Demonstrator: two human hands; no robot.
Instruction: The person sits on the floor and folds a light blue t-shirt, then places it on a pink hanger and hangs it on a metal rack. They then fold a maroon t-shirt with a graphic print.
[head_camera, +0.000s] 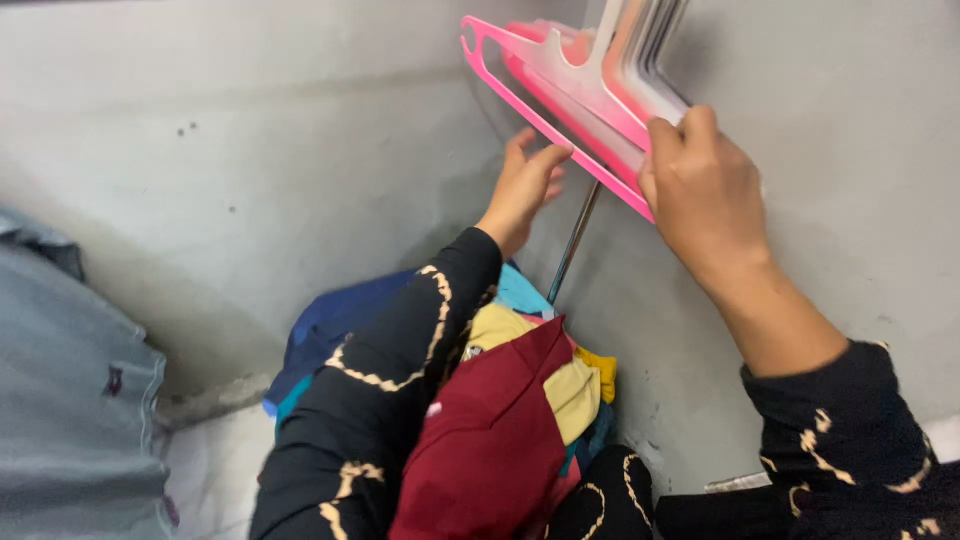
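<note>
A bunch of pink and white plastic hangers (590, 80) hangs at the top centre against a grey wall. My right hand (700, 190) grips the lower bar of the pink hangers from the right. My left hand (525, 185) reaches up beneath the same bar, fingers apart, touching or almost touching it next to a thin metal rod (573, 245). Both arms wear black sleeves with a cream pattern. A pile of clothes (520, 400) in dark red, yellow, blue and teal lies below, draped over my left forearm.
A grey wall (250, 130) fills the background, with a corner near the centre. A grey garment or fabric (70, 400) lies at the left edge. A pale floor strip (215, 470) shows beneath the wall.
</note>
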